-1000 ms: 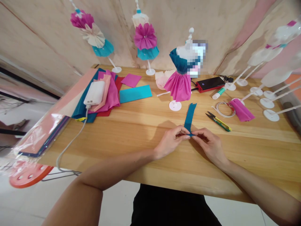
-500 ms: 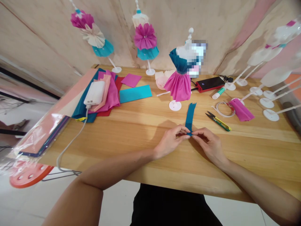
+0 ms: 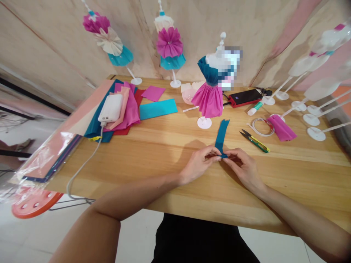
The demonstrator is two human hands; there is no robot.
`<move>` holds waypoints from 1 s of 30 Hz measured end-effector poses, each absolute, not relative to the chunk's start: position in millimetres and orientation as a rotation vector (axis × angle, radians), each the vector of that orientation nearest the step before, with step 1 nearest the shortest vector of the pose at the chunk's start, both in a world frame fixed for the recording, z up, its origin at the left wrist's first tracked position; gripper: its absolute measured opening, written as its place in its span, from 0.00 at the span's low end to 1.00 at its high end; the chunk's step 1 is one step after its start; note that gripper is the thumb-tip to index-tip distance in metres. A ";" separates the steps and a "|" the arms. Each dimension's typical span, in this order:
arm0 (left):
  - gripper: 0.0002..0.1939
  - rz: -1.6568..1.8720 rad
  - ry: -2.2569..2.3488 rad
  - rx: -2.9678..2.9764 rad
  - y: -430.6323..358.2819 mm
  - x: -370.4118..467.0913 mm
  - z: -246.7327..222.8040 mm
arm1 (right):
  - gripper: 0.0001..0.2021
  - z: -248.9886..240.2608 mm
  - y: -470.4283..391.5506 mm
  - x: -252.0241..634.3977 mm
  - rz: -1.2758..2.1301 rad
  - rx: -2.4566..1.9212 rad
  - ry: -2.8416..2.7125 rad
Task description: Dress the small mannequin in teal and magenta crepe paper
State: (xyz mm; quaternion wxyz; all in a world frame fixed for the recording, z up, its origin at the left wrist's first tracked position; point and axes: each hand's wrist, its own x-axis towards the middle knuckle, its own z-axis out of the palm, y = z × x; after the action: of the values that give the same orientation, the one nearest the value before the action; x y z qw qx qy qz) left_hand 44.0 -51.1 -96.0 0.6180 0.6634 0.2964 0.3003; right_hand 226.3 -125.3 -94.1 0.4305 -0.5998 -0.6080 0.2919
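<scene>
A dark teal crepe paper strip (image 3: 222, 133) lies on the wooden table with its near end bunched up between my fingers. My left hand (image 3: 199, 163) pinches that end from the left, thumb against forefinger. From the right, my right hand (image 3: 242, 168) grips the same gathered end with its fingertips. The strip's far end rests flat, its edge ragged. Beyond it stands a small white mannequin with a magenta paper skirt (image 3: 207, 100) and a teal paper top (image 3: 207, 71). To the right of my hands lie thread snips (image 3: 255, 141) with yellow and green handles.
A white power bank (image 3: 110, 108) with a cable rests on stacked coloured paper at left. Two dressed mannequins stand at the back. On the right are a glue stick (image 3: 255, 108), a red-black power bank (image 3: 245, 98), a magenta roll (image 3: 282, 128) and several white stands.
The gathered end of the teal strip shows slightly more between my fingertips, and the strip leans a little more. My hands have barely shifted.
</scene>
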 end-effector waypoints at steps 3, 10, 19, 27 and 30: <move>0.08 0.695 0.680 1.539 -51.0 43.5 -94.4 | 0.08 -95.3 -125.5 226.6 0.737 -1.502 -1.514; 0.08 0.691 0.683 1.582 -50.7 42.8 -93.6 | 0.06 -97.3 -125.4 227.0 0.736 -1.556 -1.480; 0.09 0.665 0.683 1.553 -50.3 43.6 -96.6 | 0.06 -97.4 -126.0 226.3 0.731 -1.555 -1.462; 0.10 0.662 0.713 1.581 -48.8 41.9 -94.1 | 0.08 -93.0 -126.5 226.5 0.800 -1.516 -1.471; 0.09 0.653 0.704 1.569 -48.5 41.7 -94.6 | 0.07 -90.9 -126.0 225.9 0.833 -1.504 -1.435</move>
State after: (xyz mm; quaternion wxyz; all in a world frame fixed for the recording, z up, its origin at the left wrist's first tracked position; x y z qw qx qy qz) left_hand 41.7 -48.5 -94.6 0.6062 0.6783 0.3045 0.2824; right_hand 225.9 -126.0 -90.9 0.4361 -0.6043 -0.5766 0.3349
